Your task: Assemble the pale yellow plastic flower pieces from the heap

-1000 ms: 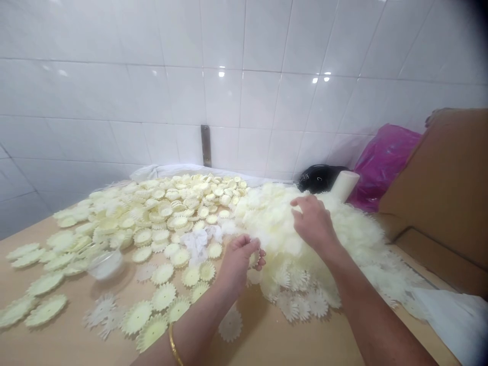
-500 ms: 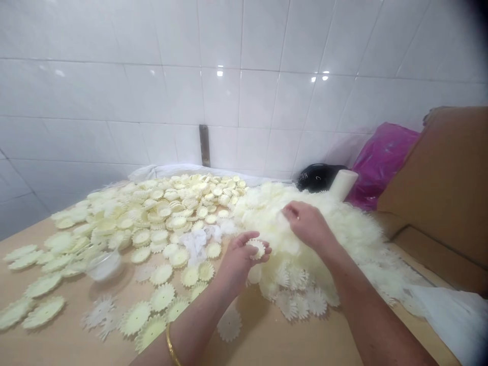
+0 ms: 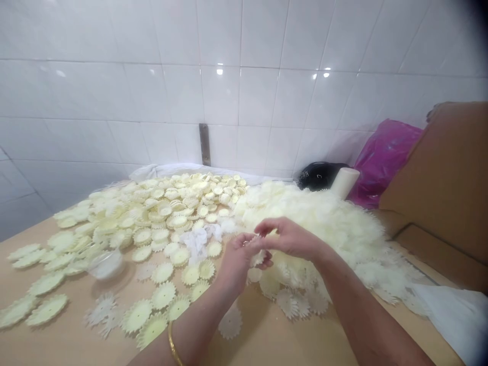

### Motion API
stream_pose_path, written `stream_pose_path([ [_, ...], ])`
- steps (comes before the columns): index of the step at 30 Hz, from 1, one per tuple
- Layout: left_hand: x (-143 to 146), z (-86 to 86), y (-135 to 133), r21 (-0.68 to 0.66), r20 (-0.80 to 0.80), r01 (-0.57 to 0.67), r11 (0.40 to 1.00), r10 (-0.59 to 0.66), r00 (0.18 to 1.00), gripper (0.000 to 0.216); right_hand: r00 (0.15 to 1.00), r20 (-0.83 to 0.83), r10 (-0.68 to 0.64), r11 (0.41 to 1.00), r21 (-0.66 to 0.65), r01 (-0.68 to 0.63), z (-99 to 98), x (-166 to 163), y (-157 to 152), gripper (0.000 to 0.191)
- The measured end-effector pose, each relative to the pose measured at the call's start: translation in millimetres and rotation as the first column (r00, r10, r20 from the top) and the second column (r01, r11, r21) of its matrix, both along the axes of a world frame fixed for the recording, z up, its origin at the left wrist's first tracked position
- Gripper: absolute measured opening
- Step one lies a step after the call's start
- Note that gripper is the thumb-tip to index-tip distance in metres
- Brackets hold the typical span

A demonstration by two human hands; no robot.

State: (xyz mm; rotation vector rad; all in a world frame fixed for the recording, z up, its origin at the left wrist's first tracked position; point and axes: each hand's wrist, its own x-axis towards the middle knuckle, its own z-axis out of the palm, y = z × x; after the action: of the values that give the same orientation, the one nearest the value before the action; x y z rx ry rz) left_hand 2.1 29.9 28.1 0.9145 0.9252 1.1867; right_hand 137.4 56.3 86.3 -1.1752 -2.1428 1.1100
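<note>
The right hand [image 3: 292, 240] has come away from the pale heap [image 3: 343, 231] to the left hand [image 3: 234, 264], which grasps a scalloped disc [image 3: 258, 258] above the surface [image 3: 274, 340]; both now seem engaged on it. Whether the right one pinches anything cannot be told.

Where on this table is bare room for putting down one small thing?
Mainly the table's front, between left forearm and right forearm, right of the lone disc; some at near left, below the loose discs. Crowded: the back, under the yellow pile and pale pile.
</note>
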Motion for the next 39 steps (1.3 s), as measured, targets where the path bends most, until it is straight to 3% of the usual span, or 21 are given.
stream_pose_path([
  [3,1,0.5,0,-0.014,0.024,0.002,1.000,-0.002,1.000,0.031,0.996,-0.065,0.064,0.992,-0.104,-0.070,-6.4,-1,4,0.020],
  [7,0,1.1,1,-0.021,0.069,0.058,0.998,-0.056,0.996,0.035,0.990,-0.135,0.040,0.999,-0.026,-0.044,-11.3,3,9,0.015],
  [10,-2,1.1,0,-0.020,0.102,0.102,0.995,-0.099,0.990,0.033,0.995,-0.087,-0.041,0.998,0.037,0.044,-12.0,4,10,0.016],
  [15,-3,-3.5,0,0.053,-0.024,0.052,0.997,-0.051,0.998,0.030,0.999,0.026,-0.034,0.994,0.107,0.031,-12.3,2,9,0.020],
  [19,-1,-5.4,-1,0.080,-0.100,0.020,0.997,-0.012,0.995,0.035,1.000,0.000,-0.010,0.997,0.070,0.010,-12.6,0,10,0.016],
  [24,0,-5.8,-1,0.090,-0.100,0.007,0.996,0.002,0.995,0.035,0.996,-0.023,-0.086,0.992,0.086,0.088,-11.3,-4,7,0.019],
  [31,0,-3.5,-3,0.139,-0.044,0.084,0.987,-0.079,0.996,0.022,0.972,-0.216,0.089,0.980,-0.155,-0.124,-7.6,-1,3,0.012],
  [33,1,-2.2,-4,0.131,-0.027,0.107,0.986,-0.104,0.994,0.021,0.982,-0.184,0.042,0.994,-0.096,-0.060,-9.0,0,6,0.013],
  [35,1,-1.1,-4,0.114,-0.001,0.125,0.986,-0.126,0.992,0.022,0.993,-0.092,-0.075,0.995,0.057,0.081,-11.8,-1,9,0.018],
  [39,-1,-1.2,-2,0.068,-0.001,0.090,0.994,-0.090,0.996,0.027,0.961,0.079,-0.264,0.902,0.373,0.217,-17.5,-7,11,0.027],
])
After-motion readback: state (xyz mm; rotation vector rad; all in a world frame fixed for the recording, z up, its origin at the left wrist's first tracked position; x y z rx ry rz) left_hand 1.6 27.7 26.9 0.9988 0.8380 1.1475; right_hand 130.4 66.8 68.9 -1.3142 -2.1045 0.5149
